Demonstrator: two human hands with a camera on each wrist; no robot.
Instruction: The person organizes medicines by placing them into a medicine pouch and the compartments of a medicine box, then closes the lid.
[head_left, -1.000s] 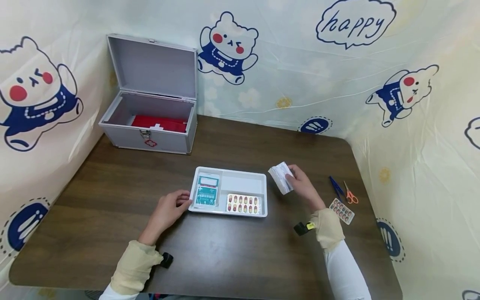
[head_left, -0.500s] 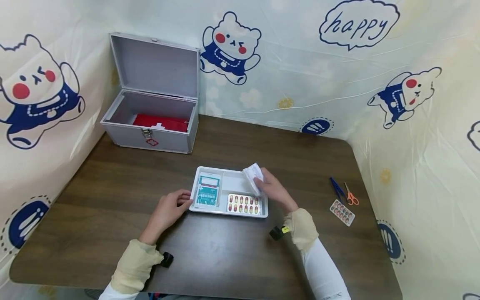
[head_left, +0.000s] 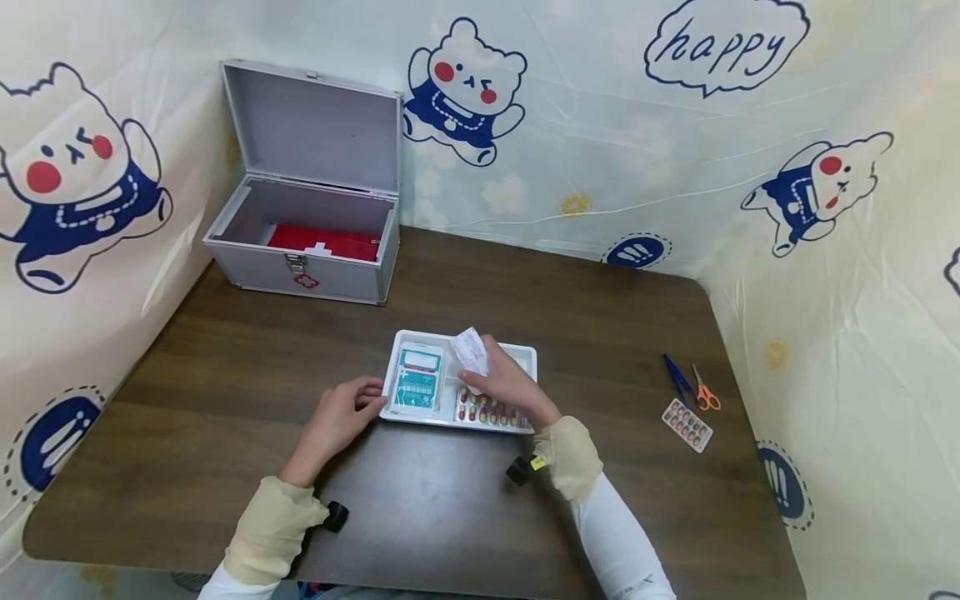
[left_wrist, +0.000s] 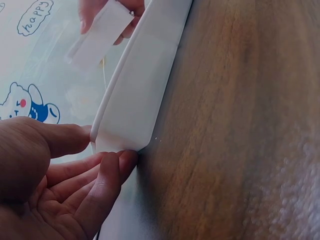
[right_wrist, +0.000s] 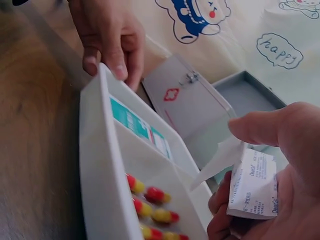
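Observation:
A white compartmented tray lies on the table. My left hand holds its left edge, thumb on the rim and fingertips against the outer wall. With my right hand I grip a small white printed packet between thumb and fingers. In the head view, that packet overlaps the middle of the tray. Inside, a teal-and-white packet fills the left compartment. A blister pack of red-and-yellow capsules lies in the front right compartment, partly hidden by my right hand. The back right compartment shows behind that hand.
At the back left stands a silver first-aid case, lid up, with a red pouch inside. To the right lie blue tweezers, orange-handled scissors and another blister pack. A printed curtain surrounds the table.
My right hand has carried the white packet leftward, from right of the tray to over its middle. The left hand has stayed at the tray's left edge.

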